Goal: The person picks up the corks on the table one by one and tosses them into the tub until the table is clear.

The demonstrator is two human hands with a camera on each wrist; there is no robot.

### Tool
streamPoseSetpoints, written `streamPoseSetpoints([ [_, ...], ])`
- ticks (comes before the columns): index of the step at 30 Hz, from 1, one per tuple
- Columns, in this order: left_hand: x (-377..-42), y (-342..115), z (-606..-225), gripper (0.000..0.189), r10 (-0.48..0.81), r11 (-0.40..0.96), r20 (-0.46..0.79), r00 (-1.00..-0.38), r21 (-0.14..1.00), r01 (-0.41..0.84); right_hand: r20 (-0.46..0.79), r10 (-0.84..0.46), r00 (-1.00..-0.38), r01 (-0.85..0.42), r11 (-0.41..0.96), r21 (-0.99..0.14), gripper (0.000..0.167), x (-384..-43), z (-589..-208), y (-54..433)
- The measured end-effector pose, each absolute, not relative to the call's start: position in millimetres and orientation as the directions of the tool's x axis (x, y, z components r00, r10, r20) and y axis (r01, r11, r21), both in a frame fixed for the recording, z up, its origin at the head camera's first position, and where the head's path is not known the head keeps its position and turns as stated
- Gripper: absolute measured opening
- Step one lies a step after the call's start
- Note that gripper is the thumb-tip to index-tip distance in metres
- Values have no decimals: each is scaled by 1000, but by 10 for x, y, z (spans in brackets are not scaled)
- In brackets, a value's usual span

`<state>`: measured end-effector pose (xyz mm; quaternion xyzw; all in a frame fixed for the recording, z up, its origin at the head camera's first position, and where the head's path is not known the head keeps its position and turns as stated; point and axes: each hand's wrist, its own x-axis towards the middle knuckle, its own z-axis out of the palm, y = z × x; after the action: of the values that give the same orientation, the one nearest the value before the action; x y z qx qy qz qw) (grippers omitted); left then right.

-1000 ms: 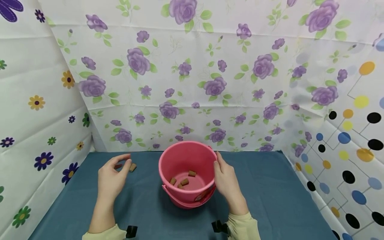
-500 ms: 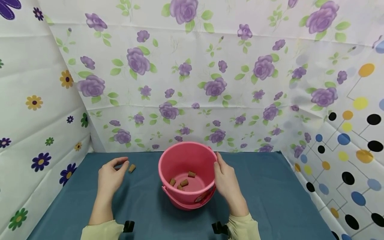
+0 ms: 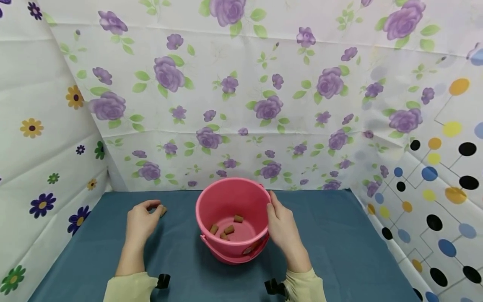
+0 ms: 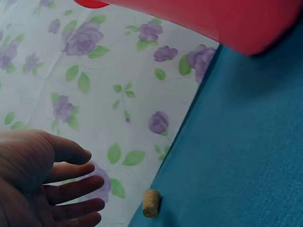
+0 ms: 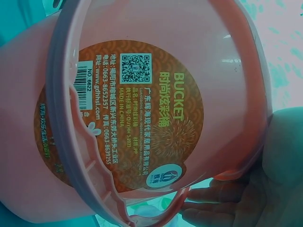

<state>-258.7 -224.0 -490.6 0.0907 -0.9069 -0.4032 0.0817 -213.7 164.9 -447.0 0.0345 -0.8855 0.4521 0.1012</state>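
Observation:
A pink bucket stands on the table, tilted slightly towards me, with several corks on its bottom. My right hand grips its right rim; in the right wrist view the thumb lies over the rim and the fingers run along the outer wall. To the left, my left hand hovers beside a single cork, which it partly overlaps in the head view. The left wrist view shows that cork lying apart from the loosely bent fingers, which hold nothing.
The bucket's handle hangs down at its near side, across a printed label. A dark blue cloth covers the table. Patterned sheets, among them a flowered one, stand as walls at the back and both sides.
My left hand has come nearer the lone cork, its thumb now overlapping it in the head view. The right hand keeps its grip on the bucket. The head view has turned slightly.

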Motion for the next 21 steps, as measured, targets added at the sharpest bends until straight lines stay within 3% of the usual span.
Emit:
streamPoseSetpoints([
  [21,-2705,-2165,-5154,43,-187,753,-33,-982,637,-165,210,40,-977,-146,595,-790,55,-2127,-4448,1645],
])
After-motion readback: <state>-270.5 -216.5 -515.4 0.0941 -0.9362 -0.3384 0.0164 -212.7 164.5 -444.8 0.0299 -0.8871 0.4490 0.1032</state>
